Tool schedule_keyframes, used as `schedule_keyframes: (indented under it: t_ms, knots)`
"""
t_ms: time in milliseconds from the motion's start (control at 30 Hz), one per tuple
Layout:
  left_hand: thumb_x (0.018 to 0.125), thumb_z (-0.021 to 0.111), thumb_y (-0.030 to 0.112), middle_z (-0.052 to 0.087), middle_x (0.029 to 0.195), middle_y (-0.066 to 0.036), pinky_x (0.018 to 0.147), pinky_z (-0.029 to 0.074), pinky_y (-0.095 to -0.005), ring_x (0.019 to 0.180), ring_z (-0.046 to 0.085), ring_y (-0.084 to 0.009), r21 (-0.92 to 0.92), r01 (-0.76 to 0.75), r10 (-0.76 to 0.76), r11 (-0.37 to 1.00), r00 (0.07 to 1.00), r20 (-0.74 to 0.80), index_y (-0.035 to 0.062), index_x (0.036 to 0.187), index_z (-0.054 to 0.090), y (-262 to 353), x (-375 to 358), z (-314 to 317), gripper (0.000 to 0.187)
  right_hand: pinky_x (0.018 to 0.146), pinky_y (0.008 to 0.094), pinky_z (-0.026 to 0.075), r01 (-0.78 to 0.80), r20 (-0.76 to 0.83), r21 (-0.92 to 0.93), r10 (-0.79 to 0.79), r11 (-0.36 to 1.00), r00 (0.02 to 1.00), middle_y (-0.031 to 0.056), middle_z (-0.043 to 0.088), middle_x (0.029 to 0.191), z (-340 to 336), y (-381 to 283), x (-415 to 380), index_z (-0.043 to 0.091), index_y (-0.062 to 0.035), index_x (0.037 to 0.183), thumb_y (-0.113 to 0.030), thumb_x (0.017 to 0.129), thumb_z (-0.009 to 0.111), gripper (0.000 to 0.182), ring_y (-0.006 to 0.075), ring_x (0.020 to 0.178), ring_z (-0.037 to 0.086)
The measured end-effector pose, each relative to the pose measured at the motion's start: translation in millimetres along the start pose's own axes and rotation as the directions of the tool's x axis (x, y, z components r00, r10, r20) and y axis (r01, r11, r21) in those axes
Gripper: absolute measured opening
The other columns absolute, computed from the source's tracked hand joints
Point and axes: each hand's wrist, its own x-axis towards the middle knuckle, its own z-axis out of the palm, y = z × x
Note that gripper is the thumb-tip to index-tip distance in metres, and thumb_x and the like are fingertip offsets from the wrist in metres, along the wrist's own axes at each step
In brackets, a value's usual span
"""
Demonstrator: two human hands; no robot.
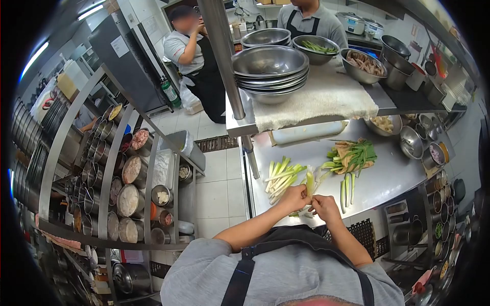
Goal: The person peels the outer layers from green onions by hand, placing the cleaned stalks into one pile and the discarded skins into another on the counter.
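My left hand (294,198) is closed around a pale green stalk (310,182) that stands up from it over the steel table (380,196). Close beside it, my right hand (325,208) has its fingers pinched at the stalk's lower end; what exactly they grip is too small to tell. A pile of white and green stalks (280,178) lies to the left of my hands. Leafy green tops (354,155) are heaped behind and to the right. A few trimmed green stalks (347,190) lie side by side to the right.
Stacked steel bowls (270,66) and a towel (316,104) sit on the raised shelf, near a metal post (220,51). A rack of filled pots (130,199) stands left. Two people, one at left (190,56) and one behind the shelf (311,23), are beyond.
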Motion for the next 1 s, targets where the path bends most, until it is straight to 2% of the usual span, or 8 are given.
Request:
schedule_keyframes:
  t_ms: [167,367,467,533,700,767,867,1000]
  knots:
    - [0.075,0.067,0.026,0.067,0.077,-0.014,0.066,0.051,-0.0335,0.070,0.066,-0.0244,-0.018,0.061,-0.062,0.998,0.998,-0.016,-0.0013,0.091,0.064,7.6,-2.9,-2.1,0.032,0.054,0.0324,0.052,0.010,-0.027,-0.045,-0.012,0.999,1.000,0.0144,0.066,0.065,3.7,0.3,2.1,0.065,0.0032,0.084,-0.013,0.085,0.056,0.019,0.0222,0.054,0.065]
    - [0.076,0.064,0.025,0.066,0.076,-0.014,0.065,0.051,-0.0346,0.069,0.065,-0.0265,0.020,0.040,-0.039,0.999,0.998,-0.050,-0.0017,0.092,0.062,3.7,-3.5,1.6,0.031,0.062,0.0392,0.052,0.194,-0.065,-0.374,-0.235,0.907,0.970,0.0178,0.064,0.066,7.3,3.2,5.9,0.064,0.0013,0.076,-0.012,0.081,0.058,0.016,0.0320,0.062,0.065]
    - [0.076,0.062,0.025,0.066,0.076,-0.015,0.064,0.050,-0.0357,0.069,0.065,-0.0269,0.012,0.088,-0.087,0.996,0.995,-0.039,-0.0021,0.092,0.062,1.1,-2.8,1.3,0.031,0.059,0.0362,0.053,0.163,-0.035,-0.367,-0.189,0.916,0.981,0.0156,0.064,0.063,6.5,4.1,6.1,0.063,0.0023,0.077,-0.010,0.082,0.056,0.016,0.0277,0.060,0.066]
    - [0.076,0.061,0.023,0.066,0.075,-0.015,0.063,0.051,-0.0353,0.068,0.065,-0.0252,-0.027,0.095,-0.096,0.995,0.995,-0.034,-0.0020,0.092,0.061,-1.9,-1.2,1.2,0.030,0.055,0.0318,0.054,0.006,0.019,0.013,-0.006,1.000,1.000,0.0134,0.064,0.061,4.2,6.9,5.6,0.062,0.0040,0.077,-0.008,0.085,0.053,0.017,0.0213,0.058,0.067]
    - [0.078,0.059,0.016,0.065,0.074,-0.012,0.059,0.051,-0.0324,0.064,0.065,-0.0189,-0.116,0.117,-0.118,0.986,0.993,-0.005,-0.0019,0.094,0.060,-20.8,7.9,7.5,0.024,0.053,0.0284,0.054,0.029,0.022,0.092,-0.031,0.995,0.999,0.0123,0.065,0.062,2.4,6.9,3.1,0.064,0.0053,0.085,-0.007,0.086,0.053,0.017,0.0161,0.058,0.066]
    - [0.080,0.058,0.013,0.065,0.074,-0.011,0.058,0.051,-0.0297,0.063,0.064,-0.0162,-0.240,0.195,-0.183,0.951,0.981,0.072,-0.0016,0.097,0.059,-22.6,8.8,5.8,0.022,0.053,0.0284,0.054,0.047,-0.004,0.127,-0.047,0.991,0.999,0.0128,0.065,0.063,3.0,8.3,2.4,0.065,0.0052,0.087,-0.007,0.086,0.053,0.017,0.0160,0.058,0.066]
    - [0.080,0.059,0.014,0.065,0.074,-0.011,0.058,0.051,-0.0297,0.063,0.064,-0.0166,-0.114,0.090,-0.089,0.989,0.996,0.019,-0.0016,0.098,0.058,-29.3,10.0,10.1,0.023,0.054,0.0271,0.054,0.041,0.003,0.097,-0.041,0.994,0.999,0.0112,0.065,0.066,3.2,9.4,2.2,0.065,0.0078,0.092,-0.008,0.088,0.056,0.018,0.0153,0.058,0.065]
    - [0.080,0.060,0.014,0.065,0.075,-0.010,0.059,0.051,-0.0292,0.063,0.064,-0.0162,-0.078,0.080,-0.079,0.994,0.997,0.005,-0.0014,0.098,0.058,-27.4,7.4,10.0,0.023,0.054,0.0273,0.054,0.038,0.015,0.017,-0.038,0.999,0.999,0.0115,0.065,0.066,0.9,5.3,1.3,0.065,0.0078,0.094,-0.009,0.088,0.058,0.019,0.0152,0.058,0.065]
